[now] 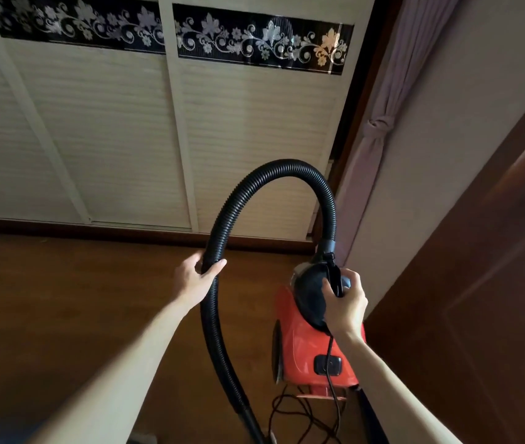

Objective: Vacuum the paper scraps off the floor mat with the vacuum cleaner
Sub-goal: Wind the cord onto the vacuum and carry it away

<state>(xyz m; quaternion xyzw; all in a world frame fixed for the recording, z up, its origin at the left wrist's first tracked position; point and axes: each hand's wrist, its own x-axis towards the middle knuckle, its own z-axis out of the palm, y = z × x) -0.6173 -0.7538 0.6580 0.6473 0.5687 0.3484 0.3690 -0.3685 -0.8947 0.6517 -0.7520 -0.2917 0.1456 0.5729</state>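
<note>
The left hand is wrapped around the black ribbed hose, with the thumb on the near side and the fingers curled behind it, so the hose is held in a loose but closed grasp. The right hand is closed on the black carrying handle at the top of the vacuum cleaner, the thumb laid against the dark dome of the body and the fingers folded over the far side of the handle.

The vacuum cleaner, a red canister with a black top, is taken as the landmark. From its front the hose is seen to rise, arch over to the left and drop past the left hand toward the bottom edge of the view, where its end is cut off. A black power cord is hung from the right hand down across the red shell, and loose coils of it are lain on the wooden floor just below the cleaner. Whether the cleaner is resting on the floor or lifted cannot be told. Behind it, pale slatted wardrobe doors are seen; to its right, a tied curtain and a dark wooden panel. No mat or paper scraps are in view.
</note>
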